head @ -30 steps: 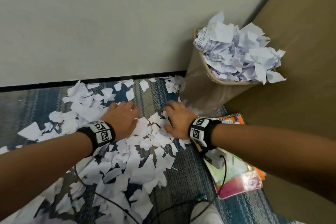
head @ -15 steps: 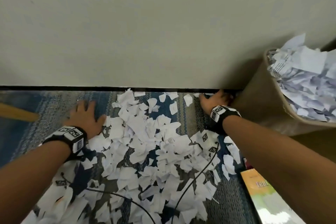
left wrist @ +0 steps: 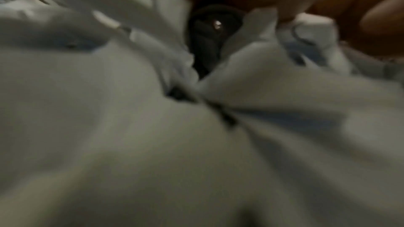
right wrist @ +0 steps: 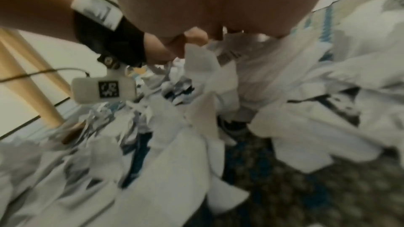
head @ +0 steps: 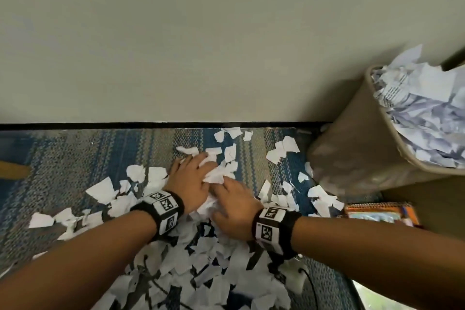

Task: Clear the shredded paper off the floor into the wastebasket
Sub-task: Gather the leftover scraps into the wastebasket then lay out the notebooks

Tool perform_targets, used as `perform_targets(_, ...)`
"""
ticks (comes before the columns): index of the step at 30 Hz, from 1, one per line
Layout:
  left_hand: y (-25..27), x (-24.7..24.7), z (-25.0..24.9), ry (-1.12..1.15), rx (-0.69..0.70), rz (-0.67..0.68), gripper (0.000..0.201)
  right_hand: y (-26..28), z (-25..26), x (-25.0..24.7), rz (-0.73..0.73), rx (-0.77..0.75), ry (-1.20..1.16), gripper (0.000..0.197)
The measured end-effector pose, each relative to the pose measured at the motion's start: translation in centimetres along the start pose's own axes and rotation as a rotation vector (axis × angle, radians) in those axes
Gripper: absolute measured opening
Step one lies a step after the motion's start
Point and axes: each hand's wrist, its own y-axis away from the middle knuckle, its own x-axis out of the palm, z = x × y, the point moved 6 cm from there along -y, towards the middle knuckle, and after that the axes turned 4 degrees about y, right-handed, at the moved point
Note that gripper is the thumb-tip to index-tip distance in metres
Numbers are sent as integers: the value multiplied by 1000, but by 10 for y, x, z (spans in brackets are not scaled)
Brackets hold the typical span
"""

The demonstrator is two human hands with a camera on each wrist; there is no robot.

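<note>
While both hands, left hand [head: 192,178] and right hand [head: 234,209], cup a heap of shredded paper [head: 216,173] between curled fingers, scraps look light, limp, prone to spill; scoop from beneath toward wastebasket [head: 352,153] at 2 o'clock.

The light in the room is soft, even and rather dim, with no glare on the pale wall [head: 226,40], and a faint shadow falls on that wall to the left of the wastebasket [head: 352,158]. The head view is fairly sharp in the middle but bends and stretches toward its edges. The left wrist view is dark and almost wholly blurred, a grey smear of shredded paper [left wrist: 153,144], and the right wrist view is brighter yet smeared too.
</note>
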Motion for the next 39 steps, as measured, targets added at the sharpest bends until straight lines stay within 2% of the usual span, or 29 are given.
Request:
perform_targets(3, 14, -18, 7, -14, 9, -39, 66, -5, -30, -40, -195, 104, -61, 31)
perform_targets(6, 20, -46, 25, 5, -57, -162, 60, -23, -95, -80, -432, 385, 13, 24)
perform_targets(7, 19, -55, 32, 4, -80, -210, 56, -29, -120, -87, -470, 523, 14, 28)
perform_targets(9, 13, -70, 52, -13, -167, -291, 49, -37, -162, -89, -497, 762, -50, 51)
perform_targets(11, 4, -76, 72, -30, -280, -301, 47, -40, -183, -81, -510, 846, -118, 76)
perform_targets(14, -6, -58, 92, 48, -393, -145, 60, -45, -180, -58, -359, 814, -30, 91)
perform_targets(18, -10, -18, 62, 3, -294, 44, 67, -40, -144, -36, -192, 638, 75, 93)
perform_targets(23, -4, -1, 31, 4, -198, 99, 65, -18, -103, -15, -90, 438, 99, 88)
perform_targets(27, 2, 1, 9, 52, 42, 149, 57, -14, -96, -23, -158, 344, -32, 78)
perform_targets(28, 5, -3, 7, 69, 87, 137, 54, -19, -97, -31, -212, 333, -68, 75)
perform_targets(30, 7, -17, 7, 77, 119, 22, 50, -36, -102, -49, -312, 318, -67, 74)
perform_targets(32, 5, -36, 17, 80, 31, -151, 46, -60, -103, -57, -305, 300, -18, 74)
perform_targets(34, 1, -49, 34, 75, -126, -254, 41, -82, -96, -52, -224, 293, 39, 77)
perform_targets(36, -2, -48, 52, 53, -254, -194, 49, -93, -83, -43, -182, 297, 90, 82)
perform_targets(37, -3, -46, 59, 40, -275, -123, 55, -94, -74, -38, -167, 272, 110, 82)
perform_targets(39, -2, -37, 63, 24, -239, 17, 62, -91, -50, -25, -110, 127, 149, 78)
